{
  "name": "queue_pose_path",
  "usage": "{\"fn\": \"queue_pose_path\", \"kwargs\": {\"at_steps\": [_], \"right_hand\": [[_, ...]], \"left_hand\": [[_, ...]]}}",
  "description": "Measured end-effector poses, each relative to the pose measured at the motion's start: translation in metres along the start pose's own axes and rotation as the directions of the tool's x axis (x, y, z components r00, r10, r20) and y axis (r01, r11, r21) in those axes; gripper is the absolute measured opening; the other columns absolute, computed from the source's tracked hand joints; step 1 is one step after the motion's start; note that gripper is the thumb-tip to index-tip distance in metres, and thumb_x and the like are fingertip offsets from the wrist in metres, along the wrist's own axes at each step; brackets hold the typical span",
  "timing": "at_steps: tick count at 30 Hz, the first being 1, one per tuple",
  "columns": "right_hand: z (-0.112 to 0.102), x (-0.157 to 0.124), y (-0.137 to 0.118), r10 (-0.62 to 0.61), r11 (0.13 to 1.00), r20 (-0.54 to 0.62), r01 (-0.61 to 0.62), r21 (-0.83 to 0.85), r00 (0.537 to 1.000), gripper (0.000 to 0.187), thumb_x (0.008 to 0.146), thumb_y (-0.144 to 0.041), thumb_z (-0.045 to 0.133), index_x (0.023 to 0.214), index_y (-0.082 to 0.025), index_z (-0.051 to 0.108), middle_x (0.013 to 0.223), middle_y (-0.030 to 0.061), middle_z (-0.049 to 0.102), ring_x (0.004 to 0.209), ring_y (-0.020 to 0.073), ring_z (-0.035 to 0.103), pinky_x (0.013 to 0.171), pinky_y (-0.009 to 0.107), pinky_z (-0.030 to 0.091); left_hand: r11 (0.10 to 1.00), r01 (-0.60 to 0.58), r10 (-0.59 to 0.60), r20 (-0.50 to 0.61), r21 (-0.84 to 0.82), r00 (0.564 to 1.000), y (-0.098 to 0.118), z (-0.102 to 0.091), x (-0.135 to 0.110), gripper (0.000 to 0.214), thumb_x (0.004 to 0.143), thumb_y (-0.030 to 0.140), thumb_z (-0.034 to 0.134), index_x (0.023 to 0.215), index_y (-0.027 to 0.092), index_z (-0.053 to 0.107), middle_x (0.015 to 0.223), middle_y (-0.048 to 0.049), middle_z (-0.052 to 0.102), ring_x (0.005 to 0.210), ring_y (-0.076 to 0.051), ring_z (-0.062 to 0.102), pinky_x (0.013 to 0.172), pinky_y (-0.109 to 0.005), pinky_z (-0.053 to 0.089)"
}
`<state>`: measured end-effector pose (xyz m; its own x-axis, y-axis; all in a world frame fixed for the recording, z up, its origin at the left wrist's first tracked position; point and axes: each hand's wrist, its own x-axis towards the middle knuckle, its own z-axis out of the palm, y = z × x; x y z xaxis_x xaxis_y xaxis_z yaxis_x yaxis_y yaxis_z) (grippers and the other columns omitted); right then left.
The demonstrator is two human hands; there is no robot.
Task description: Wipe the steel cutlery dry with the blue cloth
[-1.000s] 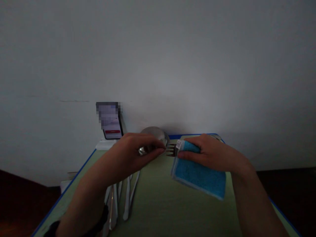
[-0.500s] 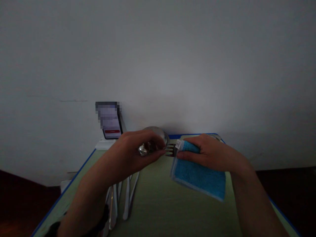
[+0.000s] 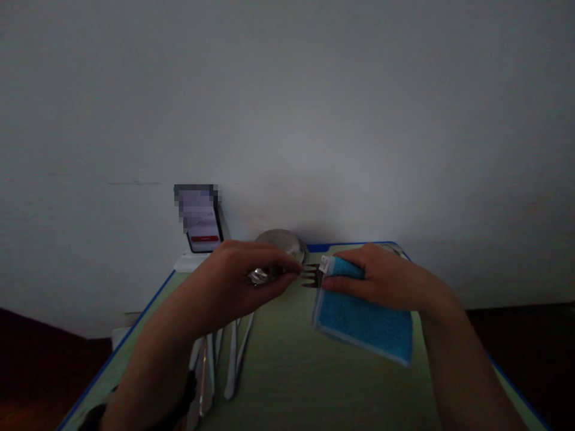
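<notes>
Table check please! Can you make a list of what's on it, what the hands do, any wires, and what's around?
Surface: green table with a blue edge, dimly lit.
Job's things: fork, tines showing between the hands; blue cloth folded at the tines.
Clutter: more cutlery lying at the near left; metal bowl at the far edge.
Grippers: left hand grips the fork's handle; right hand pinches the blue cloth.
Cables: nothing seen.
Surroundings: phone propped against a plain wall.
</notes>
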<state>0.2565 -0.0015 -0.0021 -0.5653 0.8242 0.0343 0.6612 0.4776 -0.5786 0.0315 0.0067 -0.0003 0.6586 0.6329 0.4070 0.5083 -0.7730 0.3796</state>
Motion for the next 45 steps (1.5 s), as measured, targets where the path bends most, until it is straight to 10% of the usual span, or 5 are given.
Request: {"fn": "queue_pose_path", "kwargs": {"at_steps": [45], "right_hand": [[0.0007,-0.0005,-0.0003,-0.016,0.998,-0.014,0.015,-0.059,1.000,0.033,0.081,-0.049,0.042,0.082,-0.020,0.058,0.070,-0.0021,0.061,0.061,0.0099,0.054,0.055,0.022,0.037]], "left_hand": [[0.985,0.149,-0.145,0.043,-0.086,0.988,0.0012,0.0005,0.0011,0.013,0.080,0.027,0.053,0.087,0.023,0.063,0.077,0.0049,0.067,0.069,-0.008,0.060,0.061,-0.015,0.045]]}}
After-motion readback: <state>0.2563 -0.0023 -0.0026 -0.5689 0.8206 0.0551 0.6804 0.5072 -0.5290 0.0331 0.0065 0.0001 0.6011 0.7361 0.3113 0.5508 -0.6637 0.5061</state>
